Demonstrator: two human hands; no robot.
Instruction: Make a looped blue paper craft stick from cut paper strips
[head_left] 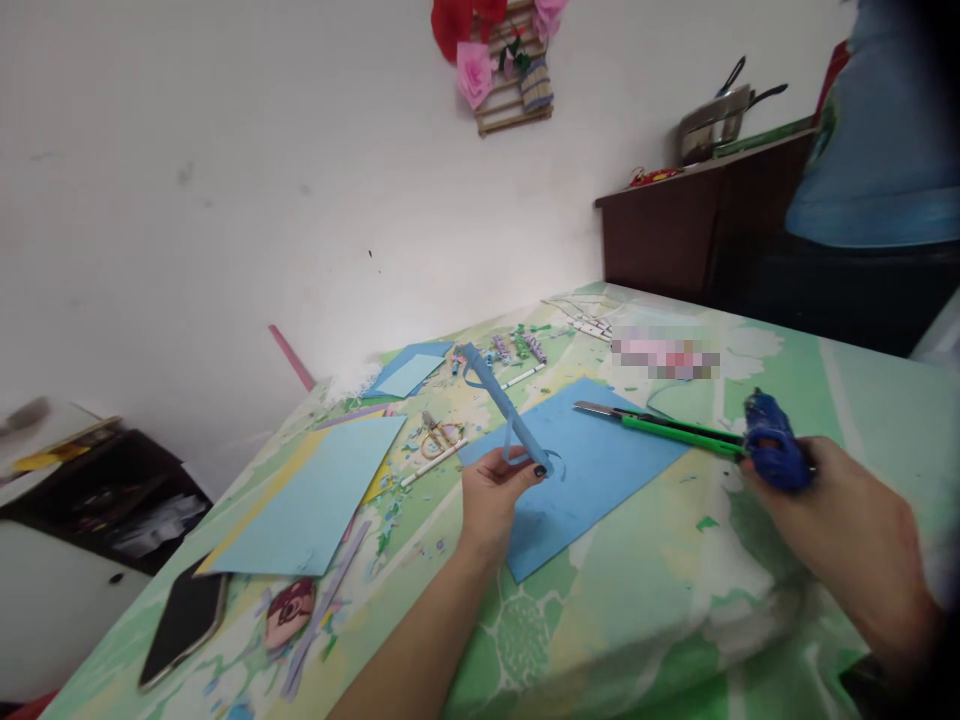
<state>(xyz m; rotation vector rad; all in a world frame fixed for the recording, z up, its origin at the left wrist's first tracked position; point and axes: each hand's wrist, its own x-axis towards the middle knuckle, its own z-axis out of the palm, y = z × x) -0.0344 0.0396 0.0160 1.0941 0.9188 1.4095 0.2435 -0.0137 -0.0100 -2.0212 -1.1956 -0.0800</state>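
Observation:
My left hand (495,490) pinches the lower end of a narrow blue paper strip (499,395), which stands tilted up with thin curled slivers hanging off it. Beneath that hand lies a blue sheet (600,480). At the right, my right hand (847,520) is closed round a blue tool with a dark tip, which looks like a small glue gun (776,440). A green utility knife (675,432), its blade out, extends left from beside this tool over the sheet; whether my fingers touch the knife I cannot tell.
Light-blue and yellow sheets (315,500), a dark phone (184,620), a pink-and-maroon case (290,612) and purple strips (330,610) lie at the left. Gold-handled scissors (442,437), a white stick (435,462) and paper scraps are mid-table. A dark cabinet (667,230) stands behind.

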